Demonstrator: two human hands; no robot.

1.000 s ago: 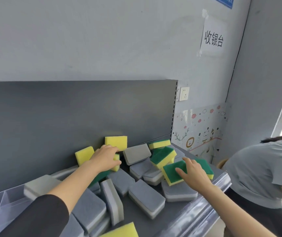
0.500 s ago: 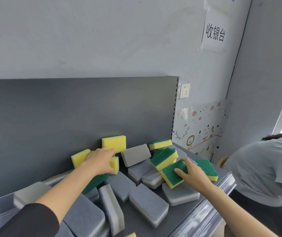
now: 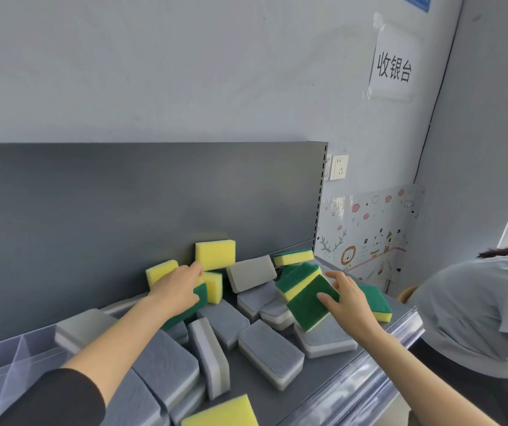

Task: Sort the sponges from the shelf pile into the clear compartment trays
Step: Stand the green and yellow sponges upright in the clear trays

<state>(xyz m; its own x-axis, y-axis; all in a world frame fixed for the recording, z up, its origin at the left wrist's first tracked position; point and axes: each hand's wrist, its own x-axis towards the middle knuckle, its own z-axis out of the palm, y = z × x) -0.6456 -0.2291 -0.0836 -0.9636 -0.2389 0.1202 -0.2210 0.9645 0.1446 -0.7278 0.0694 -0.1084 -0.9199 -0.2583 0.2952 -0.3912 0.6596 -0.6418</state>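
Observation:
A pile of grey sponges and green-and-yellow sponges covers the dark shelf. My right hand grips one green-and-yellow sponge, tilted with its green face toward me and raised off the pile. My left hand lies over another green-and-yellow sponge near the back panel, fingers curled on it. Part of that sponge is hidden under the hand. A clear compartment tray sits at the far left of the shelf.
More yellow sponges lean on the shelf's grey back panel. A clear strip runs along the shelf's front edge. Another person in a grey shirt bends down at the right, close to the shelf end.
My right hand has closed on the green-and-yellow sponge and lifted and tilted it off the pile. My left hand has stayed on its sponge by the back panel.

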